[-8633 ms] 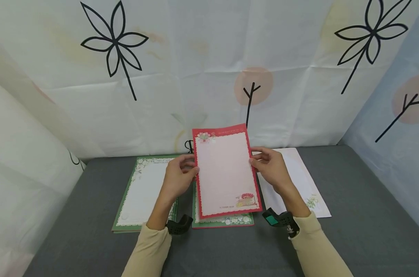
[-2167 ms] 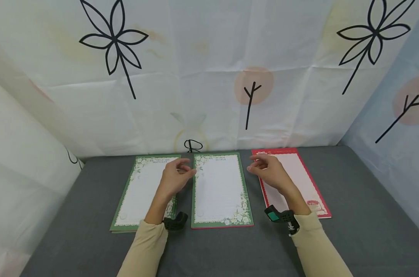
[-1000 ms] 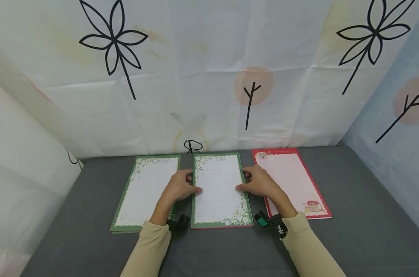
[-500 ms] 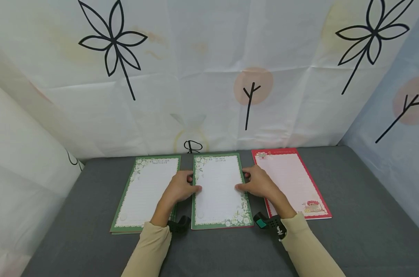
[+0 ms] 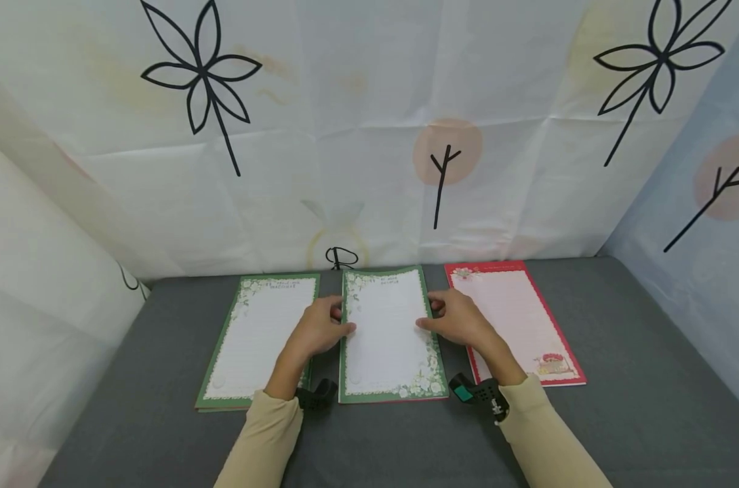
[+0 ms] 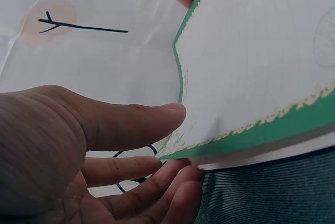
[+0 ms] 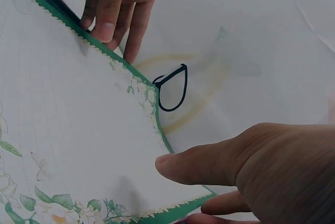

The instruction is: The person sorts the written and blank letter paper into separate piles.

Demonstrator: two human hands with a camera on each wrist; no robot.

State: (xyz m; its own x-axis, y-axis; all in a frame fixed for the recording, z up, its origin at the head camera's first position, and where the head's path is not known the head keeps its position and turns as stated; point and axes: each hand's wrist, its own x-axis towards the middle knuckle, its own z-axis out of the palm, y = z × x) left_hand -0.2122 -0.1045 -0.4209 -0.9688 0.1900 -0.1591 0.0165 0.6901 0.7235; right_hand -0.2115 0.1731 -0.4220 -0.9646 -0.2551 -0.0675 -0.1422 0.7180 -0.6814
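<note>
A green-bordered sheet of floral letter paper [image 5: 388, 339] lies in the middle, its far part bowed up a little. My left hand [image 5: 317, 327] pinches its left edge, thumb on top and fingers beneath; the left wrist view shows this thumb [image 6: 141, 122] close up. On the opposite edge my right hand [image 5: 461, 317] pinches the paper the same way, its thumb [image 7: 199, 166] pressing the printed face. A thin red edge shows under the sheet's near side. In the left wrist view a pale layer [image 6: 272, 153] lies below the lifted paper.
Another green-bordered sheet [image 5: 256, 346] lies on a stack to the left. To the right is a red-bordered sheet [image 5: 522, 318] with pale paper under it. The grey cloth-covered table [image 5: 375, 447] ends at a white printed curtain [image 5: 357, 135] behind.
The red-bordered sheet went from between my hands to the right pile. Both hands then came down onto the middle green sheet and gripped its sides; its far part has just risen slightly.
</note>
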